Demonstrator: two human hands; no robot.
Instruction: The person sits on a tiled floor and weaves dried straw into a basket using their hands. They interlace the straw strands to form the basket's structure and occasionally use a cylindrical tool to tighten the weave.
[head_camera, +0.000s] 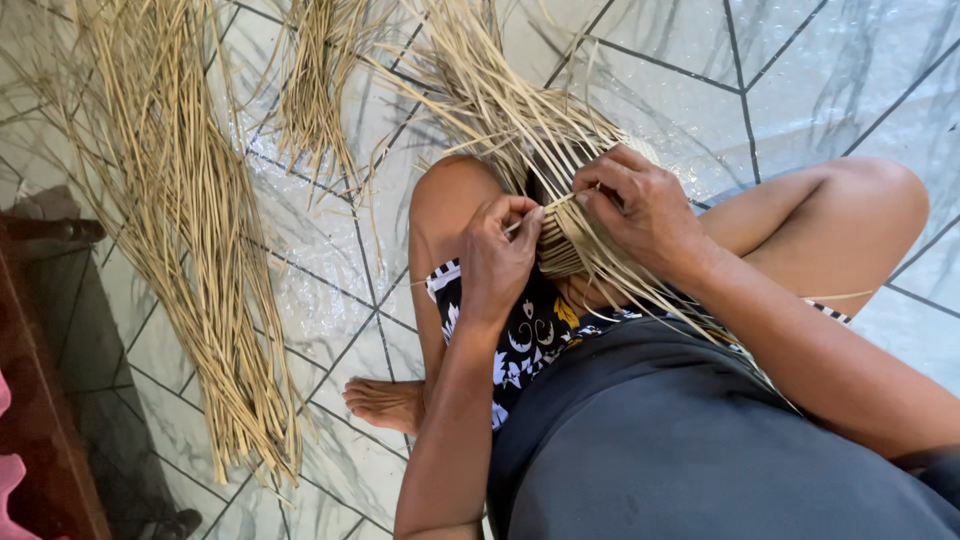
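A half-woven piece of pale straw (562, 240) rests on my lap between my knees, with long loose strands fanning out toward the floor beyond. My left hand (495, 255) pinches one thin straw strand (545, 208) at the woven edge. My right hand (640, 205) grips the same strand and the upper rim of the weave, fingers curled over it. Both hands nearly touch above the piece.
A long bundle of straw (190, 230) lies on the shiny tiled floor (820, 70) at left, a smaller bundle (315, 85) behind it. Dark wooden furniture (40, 400) stands at the far left. My bare foot (385, 400) rests on the tiles.
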